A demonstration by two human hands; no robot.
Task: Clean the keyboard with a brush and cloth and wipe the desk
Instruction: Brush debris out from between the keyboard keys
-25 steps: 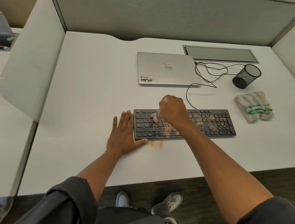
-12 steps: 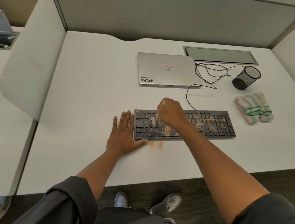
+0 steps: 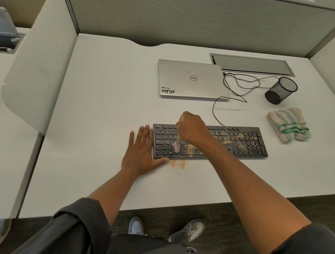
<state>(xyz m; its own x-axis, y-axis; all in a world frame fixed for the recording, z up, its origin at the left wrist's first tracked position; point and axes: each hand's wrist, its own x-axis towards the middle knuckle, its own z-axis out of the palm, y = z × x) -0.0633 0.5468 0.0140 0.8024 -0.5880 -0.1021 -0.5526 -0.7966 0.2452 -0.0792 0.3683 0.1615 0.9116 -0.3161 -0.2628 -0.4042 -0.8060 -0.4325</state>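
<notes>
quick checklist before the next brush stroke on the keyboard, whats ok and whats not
1. Keyboard steadied: ok, the left hand lies flat on the desk against its left end.
2. Brush gripped: ok, the right hand holds it with the bristles down on the left keys.
3. Keys free of orange dust: not ok, it lies over the middle and right keys.
4. Desk clean: not ok, a dust patch lies just in front of the keyboard.
5. Cloth ready: ok, folded to the right of the keyboard, untouched.
6. Cable clear of the brush: ok, it runs behind the keyboard.
</notes>
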